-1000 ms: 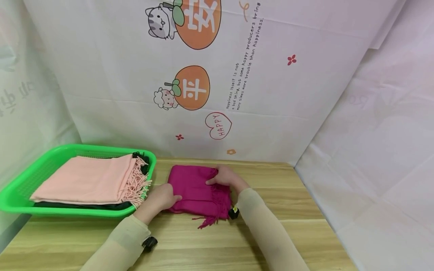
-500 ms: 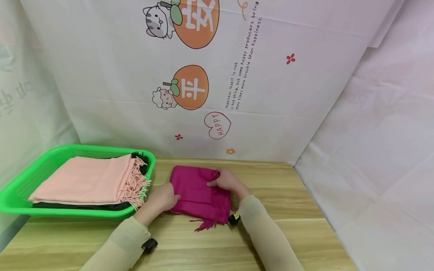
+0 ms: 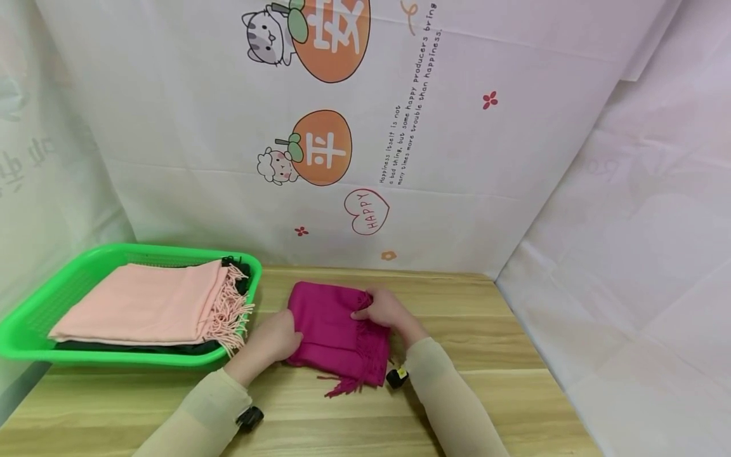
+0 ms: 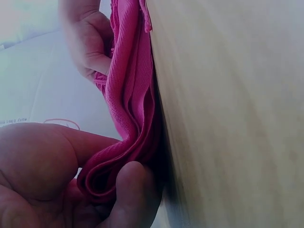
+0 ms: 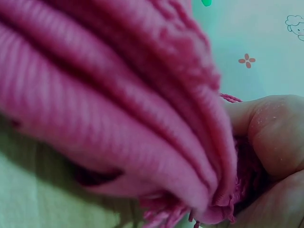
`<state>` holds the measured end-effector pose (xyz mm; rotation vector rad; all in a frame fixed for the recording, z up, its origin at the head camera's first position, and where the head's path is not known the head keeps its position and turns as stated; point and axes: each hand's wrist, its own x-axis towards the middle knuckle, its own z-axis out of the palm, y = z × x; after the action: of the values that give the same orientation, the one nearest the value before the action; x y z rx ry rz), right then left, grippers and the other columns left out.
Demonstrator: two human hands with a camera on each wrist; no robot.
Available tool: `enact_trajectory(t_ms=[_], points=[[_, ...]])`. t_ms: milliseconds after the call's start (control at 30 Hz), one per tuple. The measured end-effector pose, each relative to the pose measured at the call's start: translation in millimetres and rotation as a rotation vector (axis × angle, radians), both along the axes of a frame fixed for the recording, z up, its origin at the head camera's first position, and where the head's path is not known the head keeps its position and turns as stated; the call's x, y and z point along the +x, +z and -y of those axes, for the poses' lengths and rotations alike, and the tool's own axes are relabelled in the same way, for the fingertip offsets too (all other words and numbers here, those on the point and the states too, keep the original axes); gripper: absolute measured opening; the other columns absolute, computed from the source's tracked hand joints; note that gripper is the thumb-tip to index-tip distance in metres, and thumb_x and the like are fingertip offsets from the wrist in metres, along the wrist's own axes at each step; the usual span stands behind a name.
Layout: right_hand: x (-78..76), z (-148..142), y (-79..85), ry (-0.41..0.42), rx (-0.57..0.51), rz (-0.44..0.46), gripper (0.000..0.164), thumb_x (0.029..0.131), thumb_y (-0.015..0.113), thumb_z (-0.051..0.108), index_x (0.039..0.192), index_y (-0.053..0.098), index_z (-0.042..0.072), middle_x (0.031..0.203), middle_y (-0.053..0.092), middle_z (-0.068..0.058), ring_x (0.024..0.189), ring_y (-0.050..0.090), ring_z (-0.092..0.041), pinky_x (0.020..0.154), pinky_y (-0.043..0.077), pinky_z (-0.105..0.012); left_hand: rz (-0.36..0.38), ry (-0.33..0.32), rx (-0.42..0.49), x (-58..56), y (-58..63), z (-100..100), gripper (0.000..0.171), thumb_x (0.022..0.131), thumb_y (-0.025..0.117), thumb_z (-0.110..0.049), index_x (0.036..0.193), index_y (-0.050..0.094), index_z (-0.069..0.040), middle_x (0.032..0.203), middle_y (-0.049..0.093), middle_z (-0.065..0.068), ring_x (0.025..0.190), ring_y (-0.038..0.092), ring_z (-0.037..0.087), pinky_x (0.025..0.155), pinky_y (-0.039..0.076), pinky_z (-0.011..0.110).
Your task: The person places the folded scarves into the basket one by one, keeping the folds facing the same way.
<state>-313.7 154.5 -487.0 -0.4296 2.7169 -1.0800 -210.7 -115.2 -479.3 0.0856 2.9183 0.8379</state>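
Observation:
A folded magenta scarf (image 3: 328,327) with fringe along its right and front edges lies between both hands on the wooden table. My left hand (image 3: 278,336) grips its left folded edge; in the left wrist view the thumb and fingers (image 4: 135,190) pinch the stacked layers from both sides. At the fringed right side my right hand (image 3: 388,311) holds the scarf, thumb on top and the other fingers underneath, partly hidden. Seen from the right wrist, the layered scarf (image 5: 118,95) fills much of the view, its folds bunched toward the hand (image 5: 280,137).
To the left stands a green plastic basket (image 3: 143,360), holding a folded pink scarf (image 3: 148,301) with fringe over dark folded cloth (image 3: 137,346). A printed white sheet (image 3: 445,209) rises behind the table (image 3: 320,431), with more white sheeting at both sides.
The magenta scarf has shifted slightly toward the person and turned a little. My right hand has come slightly nearer along with it; the left hand keeps nearly the same place.

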Motion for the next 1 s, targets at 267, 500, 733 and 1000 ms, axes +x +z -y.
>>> enact_trajectory(t_ms=[267, 500, 733, 1000], points=[[3.8, -4, -0.3, 0.036, -0.002, -0.033, 0.023, 0.094, 0.092, 0.018, 0.099, 0.071, 0.009, 0.090, 0.065, -0.003, 0.081, 0.057, -0.018, 0.074, 0.051, -0.036, 0.000, 0.002, 0.013, 4.6, -1.0, -1, 0.031, 0.105, 0.068, -0.012, 0.125, 0.063, 0.011, 0.097, 0.068, 0.022, 0.040, 0.061, 0.020, 0.040, 0.051, 0.033], [8.1, -3, 3.1, 0.048, -0.004, -0.041, 0.021, 0.094, 0.091, 0.016, 0.099, 0.071, 0.010, 0.089, 0.064, -0.003, 0.079, 0.056, -0.018, 0.072, 0.050, -0.035, -0.031, -0.018, -0.033, 5.9, -1.1, -2, 0.014, 0.102, 0.066, -0.009, 0.092, 0.066, 0.000, 0.066, 0.063, 0.007, 0.038, 0.058, 0.015, 0.041, 0.051, 0.032], [13.3, -3, 6.5, 0.039, -0.004, -0.046, 0.023, 0.094, 0.092, 0.016, 0.095, 0.070, 0.010, 0.086, 0.063, -0.001, 0.078, 0.055, -0.016, 0.071, 0.049, -0.034, -0.024, -0.043, -0.067, 12.7, 1.6, -2, 0.032, 0.103, 0.065, -0.010, 0.071, 0.060, -0.009, 0.048, 0.058, 0.001, 0.035, 0.056, 0.013, 0.043, 0.050, 0.031], [15.9, -5, 6.0, 0.052, 0.017, -0.059, 0.028, 0.093, 0.093, 0.017, 0.090, 0.066, 0.011, 0.082, 0.058, 0.000, 0.076, 0.053, -0.016, 0.069, 0.048, -0.033, 0.001, -0.054, -0.097, 19.4, 4.1, -1, 0.030, 0.102, 0.064, -0.013, 0.072, 0.060, -0.013, 0.059, 0.060, 0.004, 0.042, 0.060, 0.017, 0.046, 0.048, 0.033]])
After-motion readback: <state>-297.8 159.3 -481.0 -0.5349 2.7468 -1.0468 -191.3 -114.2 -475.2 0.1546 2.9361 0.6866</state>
